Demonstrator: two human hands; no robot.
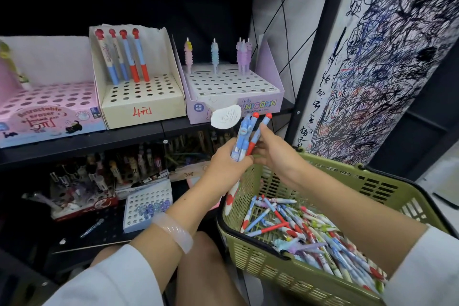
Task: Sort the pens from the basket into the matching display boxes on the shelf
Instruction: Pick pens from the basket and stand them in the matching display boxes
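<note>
Left hand (224, 165) clamped on bunch of red-capped pens (244, 136), right hand (274, 154) pinching one red pen from it, above green basket (285, 273). Best seated upright, one per hole, in cream box (142, 104) beside matching pens; unicorn box (236, 97) wrong.

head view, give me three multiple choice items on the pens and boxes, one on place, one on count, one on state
1. Where is the basket?
A. on the top shelf
B. lower right, by the person's knees
C. inside the pink box

2. How many pens stand in the cream box?
A. four
B. nine
C. none

3. What is the left hand doing?
A. hanging idle
B. pressing flat on the shelf
C. gripping a bunch of pens

Key: B, the basket sits lower right; A, four red-capped pens stand at the back; C, its fingers curl round the pens.
</note>
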